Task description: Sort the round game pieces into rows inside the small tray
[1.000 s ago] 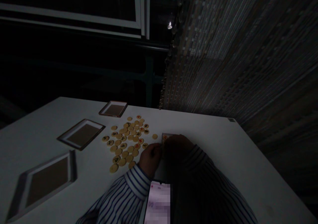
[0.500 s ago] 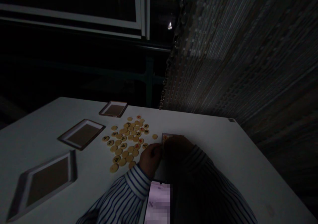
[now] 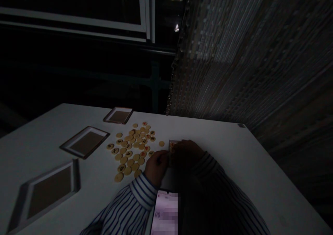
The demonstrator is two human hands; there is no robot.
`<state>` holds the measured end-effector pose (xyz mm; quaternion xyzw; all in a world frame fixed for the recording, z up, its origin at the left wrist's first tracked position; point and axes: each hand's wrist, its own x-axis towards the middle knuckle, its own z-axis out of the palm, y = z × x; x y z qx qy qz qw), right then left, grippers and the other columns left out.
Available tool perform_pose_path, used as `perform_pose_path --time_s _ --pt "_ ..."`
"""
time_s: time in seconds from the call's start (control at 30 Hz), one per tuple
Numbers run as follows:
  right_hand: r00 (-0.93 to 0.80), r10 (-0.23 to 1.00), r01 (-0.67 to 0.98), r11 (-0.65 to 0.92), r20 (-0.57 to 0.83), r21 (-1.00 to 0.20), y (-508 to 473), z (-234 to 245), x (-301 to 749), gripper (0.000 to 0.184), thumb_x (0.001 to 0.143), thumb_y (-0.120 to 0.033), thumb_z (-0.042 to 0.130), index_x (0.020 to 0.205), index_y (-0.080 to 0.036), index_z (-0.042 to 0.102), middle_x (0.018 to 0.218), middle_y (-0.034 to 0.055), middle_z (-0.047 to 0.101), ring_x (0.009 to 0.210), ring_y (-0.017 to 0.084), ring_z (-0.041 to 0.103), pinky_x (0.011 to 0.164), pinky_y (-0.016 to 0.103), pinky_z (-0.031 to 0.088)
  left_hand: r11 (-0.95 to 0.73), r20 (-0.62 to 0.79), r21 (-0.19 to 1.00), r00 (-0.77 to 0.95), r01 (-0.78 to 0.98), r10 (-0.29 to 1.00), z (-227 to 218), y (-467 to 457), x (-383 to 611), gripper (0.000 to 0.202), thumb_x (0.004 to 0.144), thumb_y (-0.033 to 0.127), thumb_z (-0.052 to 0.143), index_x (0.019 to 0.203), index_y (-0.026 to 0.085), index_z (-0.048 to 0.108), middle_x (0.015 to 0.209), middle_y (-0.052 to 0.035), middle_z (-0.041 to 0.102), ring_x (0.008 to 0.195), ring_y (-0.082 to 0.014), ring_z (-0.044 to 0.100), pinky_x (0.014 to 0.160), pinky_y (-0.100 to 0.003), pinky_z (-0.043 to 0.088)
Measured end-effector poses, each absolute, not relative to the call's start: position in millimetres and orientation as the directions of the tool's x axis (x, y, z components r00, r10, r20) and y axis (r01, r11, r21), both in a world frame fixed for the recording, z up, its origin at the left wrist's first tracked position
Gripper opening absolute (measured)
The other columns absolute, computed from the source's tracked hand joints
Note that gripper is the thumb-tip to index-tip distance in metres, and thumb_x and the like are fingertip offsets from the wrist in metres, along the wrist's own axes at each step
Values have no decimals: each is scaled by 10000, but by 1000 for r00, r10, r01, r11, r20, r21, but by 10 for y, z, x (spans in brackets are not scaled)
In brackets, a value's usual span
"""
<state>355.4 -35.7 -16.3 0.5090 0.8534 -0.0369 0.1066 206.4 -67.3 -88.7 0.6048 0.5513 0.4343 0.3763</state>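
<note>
Round Chinese chess pieces (image 3: 135,144), some marked with red or black characters, lie loosely scattered on the white table, left of my hands. My left hand (image 3: 156,167) is curled with its fingers closed at the near left edge of a small shallow box (image 3: 171,142). A red-marked piece shows inside that box at its far left corner. My right hand (image 3: 187,153) lies over the box and covers most of it; its fingers are lost in shadow. One plain piece (image 3: 161,143) sits alone just left of the box.
Three shallow trays stand along the left of the white table (image 3: 249,169): a far one (image 3: 118,116), a middle one (image 3: 88,142) and a near one (image 3: 49,193). A lit phone (image 3: 164,210) lies below my wrists. A bead curtain (image 3: 208,72) hangs beyond the right side.
The view has shifted very slightly. My right hand has moved a little over the box; my left hand stays at its edge. The scattered pieces and trays look the same.
</note>
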Motion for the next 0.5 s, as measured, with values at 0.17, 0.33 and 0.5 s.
perform_pose_path --time_s 0.17,0.33,0.5 --pt "-475 870 870 486 -131 81 -370 -106 3583 262 767 -295 469 977 -189 585 937 89 641 874 220 571 711 307 413 -119 132 937 -17 328 991 -907 -666 2043 237 719 276 502 863 156 648 831 -63 680 771 -172 618 716 -301 489" --pt "-468 883 880 469 -30 73 -364 -85 3608 271 829 -262 379 1003 -201 577 962 78 634 898 211 550 734 316 388 -156 187 938 -70 311 980 -882 -637 1986 238 712 297 527 864 158 647 846 -63 683 805 -177 620 760 -321 486" --pt "-446 894 895 445 36 37 -381 -4 3616 302 852 -293 346 1024 -211 580 983 68 633 924 201 537 776 318 369 -126 176 951 -162 281 971 -718 -595 1817 276 687 345 556 867 153 638 833 -61 686 789 -179 629 739 -318 500"
